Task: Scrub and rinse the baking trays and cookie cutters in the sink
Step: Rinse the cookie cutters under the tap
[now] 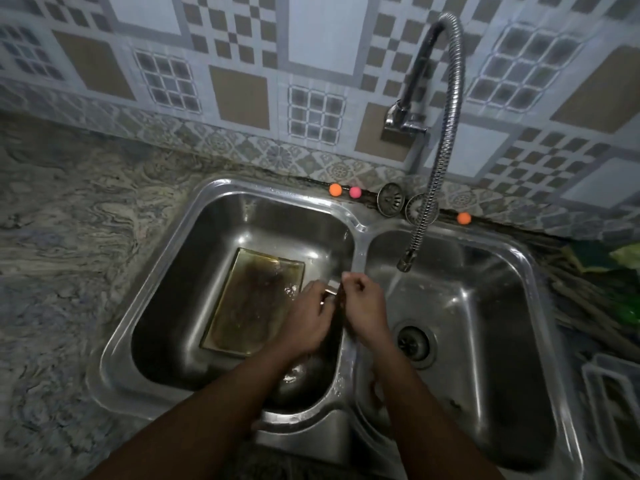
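A rectangular baking tray (252,303) with a stained bottom lies flat in the left basin of the steel double sink (360,237). Over the divider between the basins, my left hand (308,320) and my right hand (363,306) are close together around a small shiny metal piece (330,289), probably a cookie cutter. Fingers of both hands curl on it; most of it is hidden by them. The flexible faucet hose ends at a nozzle (404,263) just above and right of my hands. No running water is plainly visible.
The right basin shows its drain (414,342). Two strainer plugs (390,199) and small orange and pink balls (335,190) sit on the back rim. Marbled countertop (69,237) spreads to the left. A white rack (613,386) and green items (623,306) lie at the right.
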